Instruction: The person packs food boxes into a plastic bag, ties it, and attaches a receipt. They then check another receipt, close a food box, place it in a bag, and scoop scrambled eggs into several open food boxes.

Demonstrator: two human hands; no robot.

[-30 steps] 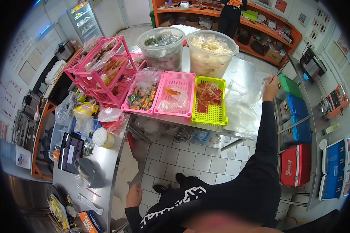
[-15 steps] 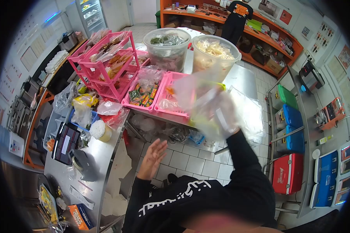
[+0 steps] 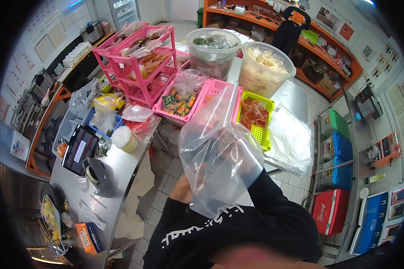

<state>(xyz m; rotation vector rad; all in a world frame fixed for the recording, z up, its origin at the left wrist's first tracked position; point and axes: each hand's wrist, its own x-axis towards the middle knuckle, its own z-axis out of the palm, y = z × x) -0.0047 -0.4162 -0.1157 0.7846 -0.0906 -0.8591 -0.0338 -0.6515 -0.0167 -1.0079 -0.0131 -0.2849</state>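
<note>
A large clear plastic bag (image 3: 215,157) is spread out in front of my chest, between both hands. My left hand (image 3: 182,188) is at its lower left side, gripping it, with the fingers mostly covered by the plastic. At the bag's right side my right hand (image 3: 243,162) grips it and shows blurred through the film. Just beyond stand a yellow-green basket (image 3: 268,127) of reddish packets and a pink basket (image 3: 231,92) partly covered by the bag. A stack of clear bags (image 3: 289,141) lies to the right of my right hand.
Two large tubs, one with green packets (image 3: 211,58) and one with pale packets (image 3: 265,74), stand behind. A pink tiered rack (image 3: 139,67) is at left. A tablet (image 3: 79,150) and tape dispenser (image 3: 98,177) occupy the left table. A person (image 3: 292,27) stands at the far shelves.
My right hand has brought the plastic bag down and left, away from the bag stack. My left hand has come to the bag and its fingers now lie behind it. My view has shifted slightly.
</note>
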